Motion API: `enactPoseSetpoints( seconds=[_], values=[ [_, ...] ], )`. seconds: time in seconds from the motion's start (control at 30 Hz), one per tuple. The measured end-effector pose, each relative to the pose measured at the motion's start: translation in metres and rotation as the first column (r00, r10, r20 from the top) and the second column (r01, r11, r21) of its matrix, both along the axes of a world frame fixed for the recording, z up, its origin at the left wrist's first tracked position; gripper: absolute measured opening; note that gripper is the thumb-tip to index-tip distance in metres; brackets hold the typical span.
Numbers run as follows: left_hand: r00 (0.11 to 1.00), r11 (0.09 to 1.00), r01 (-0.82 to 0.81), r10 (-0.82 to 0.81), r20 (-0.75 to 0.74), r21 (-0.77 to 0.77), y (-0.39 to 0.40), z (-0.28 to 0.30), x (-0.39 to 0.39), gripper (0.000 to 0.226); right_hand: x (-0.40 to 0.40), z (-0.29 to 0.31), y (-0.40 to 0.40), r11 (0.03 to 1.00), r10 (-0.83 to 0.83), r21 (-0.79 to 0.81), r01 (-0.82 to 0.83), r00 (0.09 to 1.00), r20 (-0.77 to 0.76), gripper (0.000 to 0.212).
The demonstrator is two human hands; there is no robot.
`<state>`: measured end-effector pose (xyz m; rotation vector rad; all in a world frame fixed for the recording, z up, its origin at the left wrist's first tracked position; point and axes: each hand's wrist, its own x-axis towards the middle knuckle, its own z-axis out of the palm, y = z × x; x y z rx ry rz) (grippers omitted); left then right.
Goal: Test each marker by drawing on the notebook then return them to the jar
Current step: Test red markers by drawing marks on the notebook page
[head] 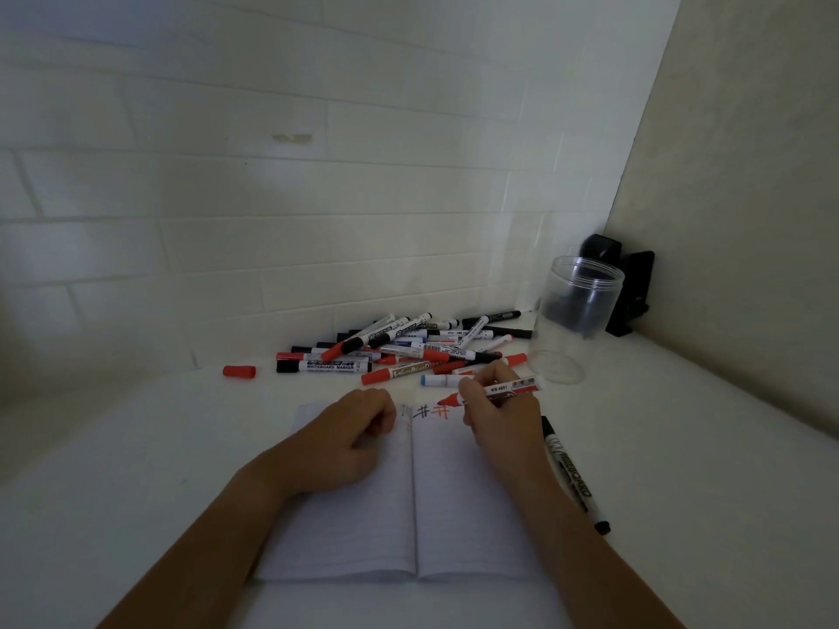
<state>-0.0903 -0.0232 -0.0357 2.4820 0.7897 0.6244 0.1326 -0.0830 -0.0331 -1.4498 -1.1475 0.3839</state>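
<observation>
Right hand (497, 413) pinches marker (513, 386), seemingly "WB-8801".

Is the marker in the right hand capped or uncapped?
Uncapped: the red marker in the right hand shows its bare red tip over the notebook, beside a red hash mark.

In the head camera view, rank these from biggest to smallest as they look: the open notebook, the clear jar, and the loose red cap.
1. Open notebook, though it lies nearest the camera.
2. Clear jar.
3. Loose red cap.
</observation>
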Motion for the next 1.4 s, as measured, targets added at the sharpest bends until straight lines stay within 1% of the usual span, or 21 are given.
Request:
enactPoseSetpoints(
  seconds=[0.07,0.1,0.2,0.27,0.33,0.5,0.6,0.73,0.83,0.93,0.97,1.03,1.07,1.1,1.13,1.2,1.23,1.4],
  values=[
    [0.998,0.996,-0.064,0.066,-0.023,0.062,0.004,-0.006,0.0,0.029,0.0,-0.001,0.001,1.0,0.012,-0.009,-0.012,1.0,0.007,0.014],
    [0.997,0.996,-0.073,0.073,-0.003,0.048,0.006,-0.007,0.0,0.03,0.0,-0.002,0.002,1.0,0.019,-0.018,-0.019,1.0,0.004,0.014],
    [0.985,0.995,-0.099,0.097,0.139,0.008,0.009,-0.005,0.007,0.031,0.0,-0.002,0.002,0.996,0.078,-0.029,-0.079,0.996,-0.041,0.016],
    [0.96,0.991,-0.131,0.134,0.246,-0.028,0.009,-0.003,0.011,0.035,-0.001,-0.001,0.0,0.988,0.154,-0.012,-0.156,0.984,-0.09,0.018],
    [0.944,0.989,-0.135,0.147,0.294,-0.06,0.007,-0.002,0.014,0.043,-0.003,0.002,-0.002,0.971,0.238,0.022,-0.238,0.96,-0.147,0.02],
    [0.927,0.995,-0.085,0.097,0.361,-0.049,0.003,0.0,0.019,0.051,-0.005,0.003,-0.003,0.937,0.35,0.037,-0.348,0.924,-0.153,0.021],
    [0.921,0.998,-0.049,0.06,0.385,-0.037,0.002,0.0,0.021,0.051,-0.006,0.002,-0.003,0.913,0.404,0.015,-0.407,0.903,-0.147,0.02],
    [0.914,1.0,-0.008,0.012,0.405,-0.01,-0.001,0.0,0.023,0.048,-0.012,0.003,-0.004,0.856,0.51,-0.021,-0.516,0.851,-0.125,0.016],
    [0.921,0.996,-0.063,0.032,0.387,0.067,0.003,-0.001,0.021,0.036,-0.012,0.007,-0.007,0.856,0.513,0.007,-0.518,0.847,-0.14,0.013],
    [0.949,0.981,-0.078,0.018,0.316,0.176,0.004,0.0,0.019,0.019,-0.009,0.01,-0.009,0.858,0.508,0.004,-0.514,0.847,-0.158,0.017],
    [0.953,0.979,-0.074,0.013,0.303,0.191,0.004,0.0,0.019,0.018,-0.009,0.01,-0.009,0.86,0.497,-0.012,-0.51,0.844,-0.203,0.025],
    [0.954,0.974,-0.095,0.029,0.299,0.206,0.003,-0.001,0.02,0.019,-0.009,0.009,-0.007,0.867,0.445,-0.031,-0.497,0.8,-0.402,0.046],
    [0.951,0.971,-0.118,0.051,0.305,0.206,0.003,-0.001,0.02,0.019,-0.008,0.009,-0.005,0.876,0.408,-0.025,-0.481,0.767,-0.496,0.051],
    [0.946,0.97,-0.138,0.069,0.316,0.2,0.003,-0.001,0.02,0.019,-0.006,0.009,-0.003,0.888,0.377,-0.011,-0.46,0.742,-0.554,0.049],
    [0.942,0.97,-0.148,0.079,0.326,0.193,0.003,-0.001,0.02,0.018,-0.004,0.009,-0.002,0.9,0.356,-0.002,-0.436,0.736,-0.576,0.042],
    [0.944,0.973,-0.137,0.07,0.324,0.189,0.002,-0.001,0.02,0.016,-0.002,0.007,-0.002,0.911,0.342,0.0,-0.413,0.754,-0.56,0.028],
    [0.948,0.975,-0.12,0.057,0.312,0.188,0.002,-0.001,0.021,0.015,-0.003,0.006,-0.002,0.91,0.347,-0.001,-0.414,0.765,-0.543,0.025],
    [0.955,0.982,-0.064,0.008,0.297,0.179,0.001,-0.001,0.022,0.017,-0.007,0.004,-0.002,0.884,0.423,0.035,-0.467,0.766,-0.484,0.02]
  ],
)
